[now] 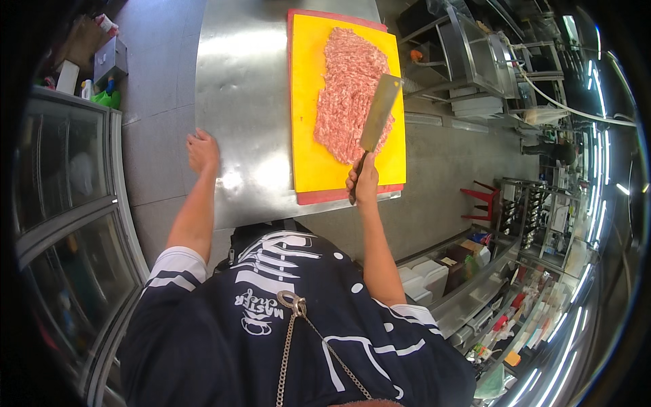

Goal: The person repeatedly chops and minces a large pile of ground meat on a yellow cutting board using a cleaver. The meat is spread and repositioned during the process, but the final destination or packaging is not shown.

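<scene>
My right hand [364, 183] grips the dark handle of a cleaver [379, 114]. Its broad metal blade points away from me, over the right side of a slab of minced meat [351, 86]. From this angle I cannot tell whether the blade touches the meat. The pink mince lies spread flat on a yellow cutting board [308, 152]. Beneath that board, a red board [325, 197] shows along its edges. At the left edge of the stainless steel table [249, 112] rests my left hand [203, 151]. Its fingers are bent, and their grip is partly hidden.
Glass-doored cabinets [71, 157] stand at the left, with a metal box [110, 60] beyond them. On the right are a steel sink unit [473, 51], a red stool [480, 201] and loaded shelving [529, 219]. Another person [552, 151] stands far to the right.
</scene>
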